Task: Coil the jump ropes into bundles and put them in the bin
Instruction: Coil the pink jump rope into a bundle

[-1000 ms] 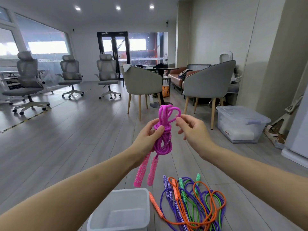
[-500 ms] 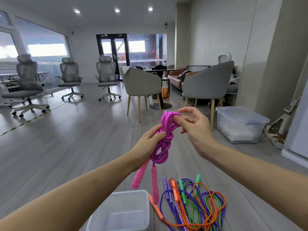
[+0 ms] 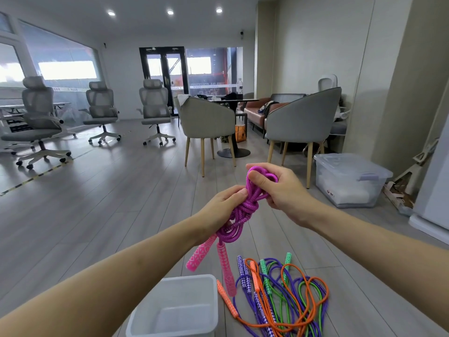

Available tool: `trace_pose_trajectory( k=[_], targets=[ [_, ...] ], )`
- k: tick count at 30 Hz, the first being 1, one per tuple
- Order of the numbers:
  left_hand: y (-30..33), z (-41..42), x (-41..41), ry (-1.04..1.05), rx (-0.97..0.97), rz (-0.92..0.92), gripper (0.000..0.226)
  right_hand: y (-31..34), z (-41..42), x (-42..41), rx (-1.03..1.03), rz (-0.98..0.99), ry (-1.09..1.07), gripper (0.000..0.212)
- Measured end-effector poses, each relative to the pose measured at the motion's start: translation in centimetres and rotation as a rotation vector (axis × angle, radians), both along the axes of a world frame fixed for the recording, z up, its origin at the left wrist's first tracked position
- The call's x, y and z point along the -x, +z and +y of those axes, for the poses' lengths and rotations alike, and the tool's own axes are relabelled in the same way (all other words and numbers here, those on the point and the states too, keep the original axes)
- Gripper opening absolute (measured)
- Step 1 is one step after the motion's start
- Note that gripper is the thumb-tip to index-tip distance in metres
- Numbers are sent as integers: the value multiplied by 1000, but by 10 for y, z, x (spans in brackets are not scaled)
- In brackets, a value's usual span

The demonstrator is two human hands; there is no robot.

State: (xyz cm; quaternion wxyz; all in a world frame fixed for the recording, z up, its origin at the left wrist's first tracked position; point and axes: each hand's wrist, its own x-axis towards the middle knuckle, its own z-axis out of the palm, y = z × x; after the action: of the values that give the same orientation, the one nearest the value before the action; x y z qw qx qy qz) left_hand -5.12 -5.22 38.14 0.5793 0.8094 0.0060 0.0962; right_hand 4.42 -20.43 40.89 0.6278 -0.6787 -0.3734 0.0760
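Head view. The magenta jump rope (image 3: 245,205) was held in mid-air as a near-finished bundle, its long axis running close to upright. The left hand (image 3: 222,210) gripped the bundle's wrapped middle with curled fingers. The right hand (image 3: 279,188) pinched the top loops, thumb pressed over them, fingers curled round behind. Two pink handles (image 3: 213,261) hung from the bundle's lower end, tips pointing down.

The white bin (image 3: 175,310) sat on the floor (image 3: 97,215) directly below and slightly left of the bundle, open side up. Nothing showed inside it. Judgement: the drop runs straight down, and the left hand is the nearer one for it.

Count: one magenta rope in hand; three loose ropes on the floor touching the bin's right side, namely an orange rope (image 3: 313,312), a purple rope (image 3: 243,283) and a green rope (image 3: 301,295), tangled over one another. One bin. Six patterned handles were expected in the heap; not all could be told apart.
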Motion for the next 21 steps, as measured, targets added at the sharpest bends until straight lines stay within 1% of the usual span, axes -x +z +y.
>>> trace_pose_trajectory(
  k=[2, 6, 13, 15, 18, 19, 20, 21],
  targets=[
    [-3, -3, 1, 9, -6, 0, 32, -1, 2, 1, 14, -2, -66, 30],
    [-8, -9, 0, 38, -46, -35, 30, -3, 6, 2, 34, 17, -177, 26],
    [-10, -17, -3, 71, -40, -86, 30, 0, 8, -1, -85, 167, -223, 28],
    [-10, -18, -4, 70, -14, -98, 32, 2, 6, -2, -122, 136, -206, 26],
    [-11, -19, -1, 40, 19, -88, 34, 2, 2, -3, -99, -47, -199, 23],
    [-12, -20, 0, 34, 21, -87, 35, 1, 1, -4, -87, -76, -210, 23],
    [-13, -22, -1, 39, 12, -93, 35, 0, 1, -4, -92, -59, -220, 24],
    [-13, -23, -1, 48, -4, -106, 34, 0, 3, -5, -116, 12, -224, 26]
  ],
)
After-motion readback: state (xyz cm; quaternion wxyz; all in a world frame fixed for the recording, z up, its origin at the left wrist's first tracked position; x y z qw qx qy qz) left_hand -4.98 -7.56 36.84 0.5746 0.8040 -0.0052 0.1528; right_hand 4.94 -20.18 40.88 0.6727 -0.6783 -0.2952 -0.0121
